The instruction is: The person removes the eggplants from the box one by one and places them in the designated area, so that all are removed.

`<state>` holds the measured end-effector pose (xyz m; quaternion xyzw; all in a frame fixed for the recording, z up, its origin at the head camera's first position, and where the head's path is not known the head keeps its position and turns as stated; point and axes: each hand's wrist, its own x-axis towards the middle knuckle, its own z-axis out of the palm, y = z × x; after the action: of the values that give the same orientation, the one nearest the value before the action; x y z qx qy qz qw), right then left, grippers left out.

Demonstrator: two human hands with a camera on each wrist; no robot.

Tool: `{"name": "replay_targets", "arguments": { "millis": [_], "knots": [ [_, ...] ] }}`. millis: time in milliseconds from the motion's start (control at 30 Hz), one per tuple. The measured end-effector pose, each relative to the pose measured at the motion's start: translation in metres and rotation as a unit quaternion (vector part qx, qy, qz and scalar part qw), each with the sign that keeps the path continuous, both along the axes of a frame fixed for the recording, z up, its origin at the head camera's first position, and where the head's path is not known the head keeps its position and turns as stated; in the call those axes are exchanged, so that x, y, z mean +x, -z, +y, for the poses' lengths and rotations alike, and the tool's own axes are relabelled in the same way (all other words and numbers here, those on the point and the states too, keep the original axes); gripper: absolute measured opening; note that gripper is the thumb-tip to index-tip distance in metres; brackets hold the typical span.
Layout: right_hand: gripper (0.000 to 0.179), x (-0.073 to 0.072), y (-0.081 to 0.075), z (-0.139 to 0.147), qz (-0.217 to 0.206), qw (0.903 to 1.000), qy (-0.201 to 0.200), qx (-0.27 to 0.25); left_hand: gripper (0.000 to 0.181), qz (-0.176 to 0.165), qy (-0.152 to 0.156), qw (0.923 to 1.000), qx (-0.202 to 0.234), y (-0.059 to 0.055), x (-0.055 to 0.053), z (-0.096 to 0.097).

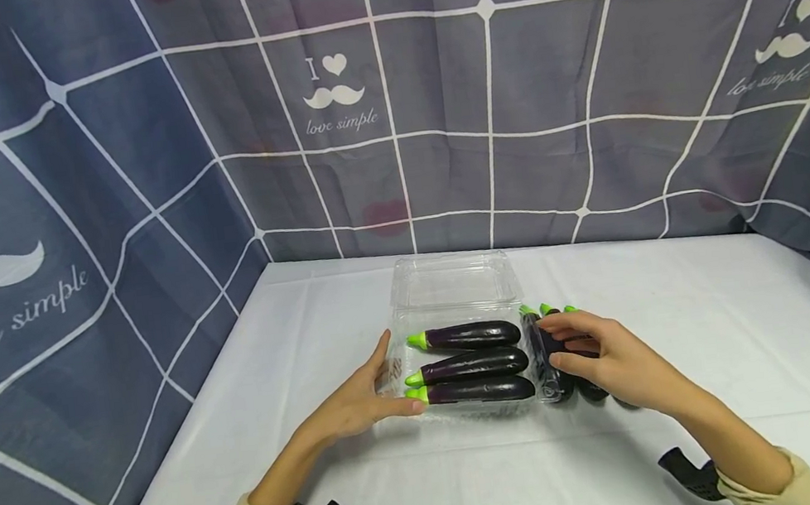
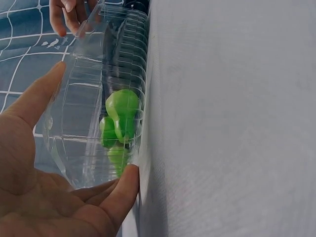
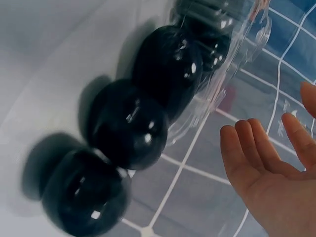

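Head view, and the left hand (image 1: 358, 399) spreads its straight fingers and thumb against the clear box's (image 1: 417, 359) left end, touching, no grip! The left wrist view reveals green stems (image 2: 122, 106) through that wall. Inside the box, three eggplants (image 1: 473, 364). Just right of it, three loose eggplants (image 3: 127, 123); the right hand (image 1: 615, 353) looks over them, yet the right wrist view shows slack, empty fingers, apart from them.
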<state>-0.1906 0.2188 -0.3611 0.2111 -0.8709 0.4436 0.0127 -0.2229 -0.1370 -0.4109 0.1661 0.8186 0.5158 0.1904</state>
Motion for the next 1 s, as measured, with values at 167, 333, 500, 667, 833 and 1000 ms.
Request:
{"name": "replay_targets", "arguments": {
  "millis": [167, 333, 500, 667, 833, 1000],
  "knots": [
    [0.038, -0.004, 0.001, -0.011, 0.006, 0.9999, -0.013, -0.006, 0.122, -0.001, 0.002, 1.0000, 0.004, 0.000, -0.001, 0.000],
    [0.040, -0.008, 0.003, -0.023, -0.001, 0.9996, -0.026, -0.007, 0.122, -0.004, 0.003, 1.0000, 0.005, 0.001, -0.001, 0.000],
    [0.039, -0.010, 0.004, -0.033, -0.001, 0.9989, -0.046, 0.000, 0.123, -0.005, 0.002, 1.0000, 0.006, 0.002, -0.001, 0.000],
    [0.037, -0.016, 0.006, -0.043, 0.019, 0.9982, -0.056, 0.012, 0.124, -0.002, 0.003, 1.0000, 0.008, 0.001, -0.001, 0.000],
    [0.036, -0.022, 0.010, -0.052, 0.005, 0.9980, -0.062, 0.011, 0.123, -0.001, 0.004, 1.0000, 0.007, 0.001, -0.001, 0.000],
    [0.037, -0.030, 0.012, -0.063, -0.006, 0.9970, -0.077, 0.004, 0.123, -0.001, 0.003, 0.9999, 0.010, 0.000, -0.002, 0.000]
  ]
}}
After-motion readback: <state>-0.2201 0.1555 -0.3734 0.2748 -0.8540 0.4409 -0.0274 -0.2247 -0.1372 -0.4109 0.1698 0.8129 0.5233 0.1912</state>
